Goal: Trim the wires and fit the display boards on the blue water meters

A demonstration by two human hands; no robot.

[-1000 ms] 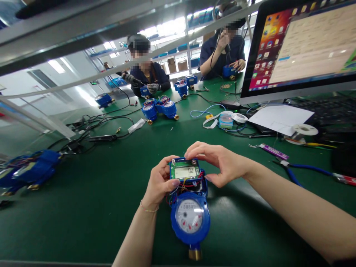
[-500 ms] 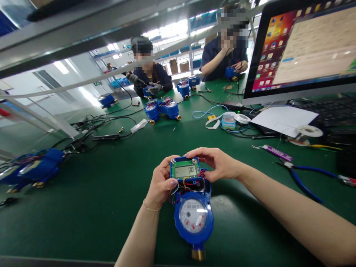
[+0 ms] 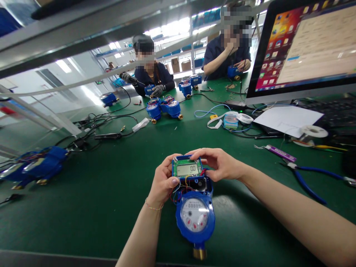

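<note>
A blue water meter [image 3: 194, 217] with a round white dial and a brass end lies on the green bench in front of me. Its display module [image 3: 187, 170], a green circuit board in a blue frame with an LCD reading 0.0, is tilted up above the meter's open housing. Coloured wires [image 3: 185, 188] run between the two. My left hand [image 3: 164, 180] grips the module's left side, thumb at its lower corner. My right hand [image 3: 219, 165] is closed at the right side, fingers on the top edge and thumb near red wires; its inner fingertips are partly hidden.
A monitor [image 3: 300, 55] and pliers [image 3: 306, 174] are on the right, near a purple-wrapped item [image 3: 280, 153] and a wire spool [image 3: 314, 132]. More blue meters [image 3: 164, 107] stand farther back and at left [image 3: 44, 163]. Cables [image 3: 111, 118] cross the bench. Two people work opposite.
The view has shifted slightly, so most things appear a little farther right. My right index finger has moved a little along the module's top edge. Both hands keep their hold.
</note>
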